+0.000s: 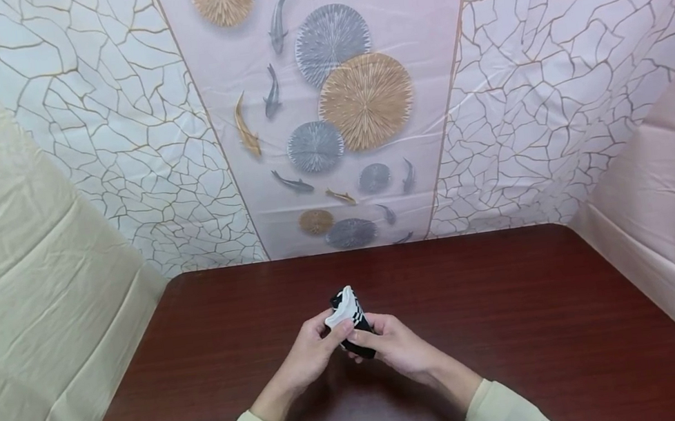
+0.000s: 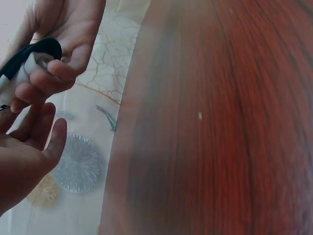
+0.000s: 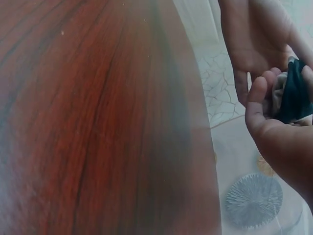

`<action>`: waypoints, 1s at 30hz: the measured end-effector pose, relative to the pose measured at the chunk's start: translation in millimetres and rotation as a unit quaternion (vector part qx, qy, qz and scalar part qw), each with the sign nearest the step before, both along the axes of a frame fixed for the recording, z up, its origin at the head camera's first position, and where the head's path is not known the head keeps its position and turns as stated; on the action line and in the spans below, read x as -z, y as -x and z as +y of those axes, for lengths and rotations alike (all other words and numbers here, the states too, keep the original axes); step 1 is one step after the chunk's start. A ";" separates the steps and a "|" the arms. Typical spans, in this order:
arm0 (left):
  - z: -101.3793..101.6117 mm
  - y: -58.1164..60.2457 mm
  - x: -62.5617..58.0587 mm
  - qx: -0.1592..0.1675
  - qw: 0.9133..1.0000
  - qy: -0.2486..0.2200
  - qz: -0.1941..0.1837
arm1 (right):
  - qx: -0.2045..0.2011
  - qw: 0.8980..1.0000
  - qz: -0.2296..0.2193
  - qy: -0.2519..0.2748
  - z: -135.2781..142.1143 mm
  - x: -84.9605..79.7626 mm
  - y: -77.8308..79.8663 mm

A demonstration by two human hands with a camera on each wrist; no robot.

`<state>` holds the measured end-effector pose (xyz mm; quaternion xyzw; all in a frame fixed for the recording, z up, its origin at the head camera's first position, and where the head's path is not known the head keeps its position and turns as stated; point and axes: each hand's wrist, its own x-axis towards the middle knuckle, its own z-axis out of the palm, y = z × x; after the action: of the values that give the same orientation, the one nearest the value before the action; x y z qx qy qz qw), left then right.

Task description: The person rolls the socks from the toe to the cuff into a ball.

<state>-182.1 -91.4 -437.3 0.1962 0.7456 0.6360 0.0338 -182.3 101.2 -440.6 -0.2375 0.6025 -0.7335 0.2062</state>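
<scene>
A folded black-and-white sock bundle (image 1: 351, 309) with a checked band is held up between both hands, over the middle of the table. From the left side, my left hand (image 1: 309, 354) pinches its white part, thumb on the near face. My right hand (image 1: 406, 350) grips the black lower part from the other side, its thumb laid across the front. Both wrist views show the dark fabric (image 2: 34, 51) folded over white cloth. Fingers hide part of the bundle, and some of it runs out of frame there.
A dark red wooden table (image 1: 205, 364) spreads beneath the hands. Behind it hangs a patterned cloth (image 1: 347, 188) with fish and round leaf shapes; plain pale drapes (image 1: 27, 287) close off both sides.
</scene>
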 end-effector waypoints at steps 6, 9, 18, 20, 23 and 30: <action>3.3 0.6 -2.9 0.015 0.999 -0.030 0.040 | 0.094 0.984 0.084 -0.126 3.6 -11.3 0.5; 4.5 2.0 -3.5 -0.008 0.998 -0.039 0.056 | 0.170 0.964 0.122 -0.165 6.3 -18.7 0.7; 7.0 -0.2 -1.9 -0.034 0.997 -0.021 0.062 | 0.271 0.935 0.184 -0.133 10.1 -41.1 -1.0; 8.0 -0.8 -1.4 -0.019 0.998 -0.019 0.058 | 0.274 0.933 0.190 -0.134 9.3 -43.8 -1.4; 9.3 -2.0 -1.6 0.002 0.999 -0.009 0.053 | 0.280 0.931 0.191 -0.133 8.4 -45.4 -2.3; 12.8 -7.1 0.4 0.070 0.997 0.007 0.011 | 0.280 0.928 0.204 -0.138 5.1 -45.6 -3.7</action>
<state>-175.1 -78.6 -437.7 0.2544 0.7346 0.6249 0.0710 -178.6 106.2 -395.0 -0.1723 0.7690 -0.6067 -0.1044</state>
